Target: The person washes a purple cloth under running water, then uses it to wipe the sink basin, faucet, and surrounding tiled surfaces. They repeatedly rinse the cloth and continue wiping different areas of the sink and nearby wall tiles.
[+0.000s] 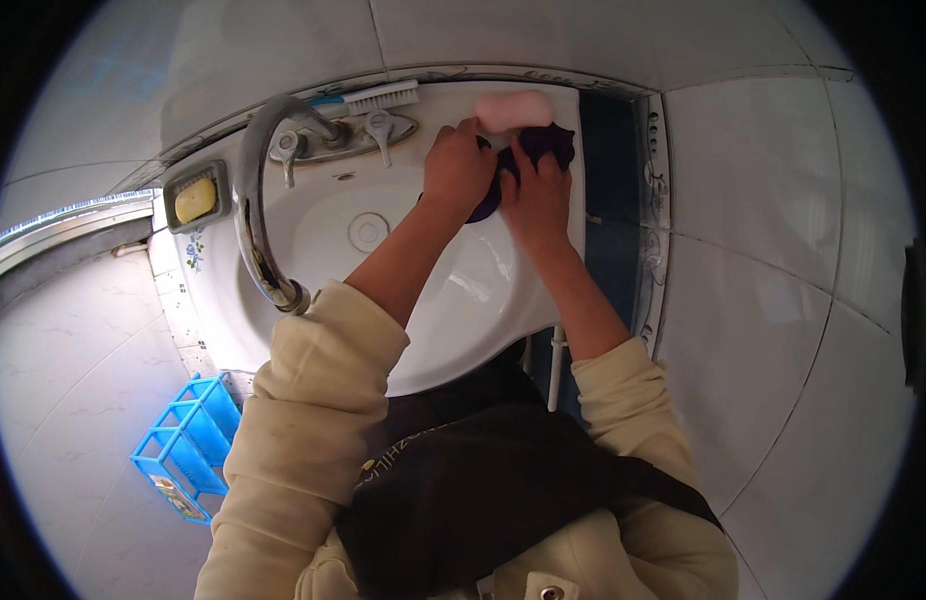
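Note:
A dark purple cloth (559, 143) lies bunched on the right rim of the white washbasin (483, 345), and part of it hangs over the basin's inner edge. My left hand (457, 168) is closed on its left part, fingers curled down and partly hidden. On the cloth's right side, my right hand (537, 197) grips it with bent fingers pressed into the fabric. Just behind both hands sits a smooth pink block (513, 110), rounded at the ends; I cannot tell whether it is a sponge.
A curved chrome faucet (251, 190) arches over the basin's left side, beside two tap handles (380, 130). Behind them lies a white-bristled brush (383, 97). Yellow soap (196, 200) rests in a grey dish at the left corner. A blue rack (188, 440) stands lower left. Tiled wall bounds the right.

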Motion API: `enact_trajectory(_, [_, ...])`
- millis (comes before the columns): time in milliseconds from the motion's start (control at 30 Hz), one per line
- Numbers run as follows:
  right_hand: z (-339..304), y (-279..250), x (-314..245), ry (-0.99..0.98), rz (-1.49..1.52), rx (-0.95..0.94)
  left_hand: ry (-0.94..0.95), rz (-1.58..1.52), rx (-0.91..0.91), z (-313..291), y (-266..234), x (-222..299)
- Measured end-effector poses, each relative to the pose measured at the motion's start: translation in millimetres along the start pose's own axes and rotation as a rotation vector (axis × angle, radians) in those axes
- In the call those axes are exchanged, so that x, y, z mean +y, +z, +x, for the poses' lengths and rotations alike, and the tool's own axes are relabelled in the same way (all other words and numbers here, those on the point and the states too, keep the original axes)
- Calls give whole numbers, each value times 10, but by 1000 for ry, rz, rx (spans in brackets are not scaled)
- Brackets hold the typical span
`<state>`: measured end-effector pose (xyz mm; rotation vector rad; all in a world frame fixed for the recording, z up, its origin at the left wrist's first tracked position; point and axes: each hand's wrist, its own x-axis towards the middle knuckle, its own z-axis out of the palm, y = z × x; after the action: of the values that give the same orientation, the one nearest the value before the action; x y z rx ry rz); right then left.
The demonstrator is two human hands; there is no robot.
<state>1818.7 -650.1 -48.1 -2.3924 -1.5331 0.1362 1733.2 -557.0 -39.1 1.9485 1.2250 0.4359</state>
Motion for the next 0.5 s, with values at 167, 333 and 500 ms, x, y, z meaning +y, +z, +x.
enact_trajectory(167, [19, 2, 94, -19, 3, -22, 26, 56, 39, 18, 59, 11])
enact_trajectory(333, [-197, 11, 189, -35, 29, 1, 42, -145, 84, -164, 53, -142])
enact_trajectory(500, [-795, -80, 115, -38, -2, -17, 49, -192, 10, -660, -10, -290])
